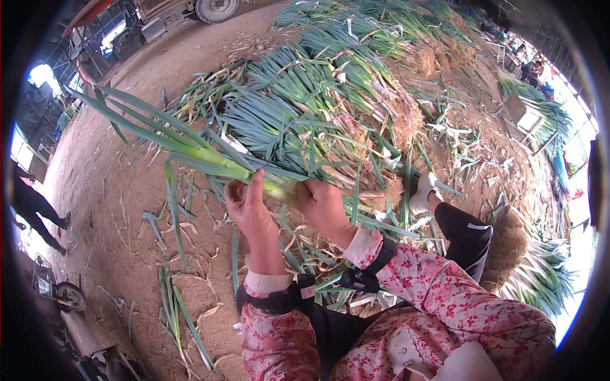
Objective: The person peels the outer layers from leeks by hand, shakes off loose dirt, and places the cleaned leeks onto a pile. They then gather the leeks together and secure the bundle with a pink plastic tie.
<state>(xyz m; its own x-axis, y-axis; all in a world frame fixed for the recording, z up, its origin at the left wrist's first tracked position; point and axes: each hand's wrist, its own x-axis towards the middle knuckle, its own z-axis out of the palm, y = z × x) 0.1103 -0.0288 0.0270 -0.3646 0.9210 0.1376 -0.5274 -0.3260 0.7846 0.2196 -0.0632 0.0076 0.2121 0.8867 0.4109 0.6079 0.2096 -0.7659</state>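
Note:
A long green onion (pixel 203 154) slants across in front of me, its leaves fanning out to the upper left. My right hand (pixel 322 204) is closed around the pale lower end of its stalk, and that end is hidden in the fingers. My left hand (pixel 251 206) has its fingers curled and its thumb up against the stalk, just below where the leaves part. One bent leaf (pixel 173 206) hangs down left of my left hand. Beyond my hands lies a heap of green onions (pixel 273 124), with roots and dry skins toward the right.
Loose leaves (pixel 171 311) and dry peelings litter the dirt floor (pixel 121 235). More bundles of green onions (pixel 540 279) lie at the right. A person's legs (pixel 38 209) show at the far left, above a small wheeled vehicle (pixel 67 295). A large tyre (pixel 217 9) stands at the back.

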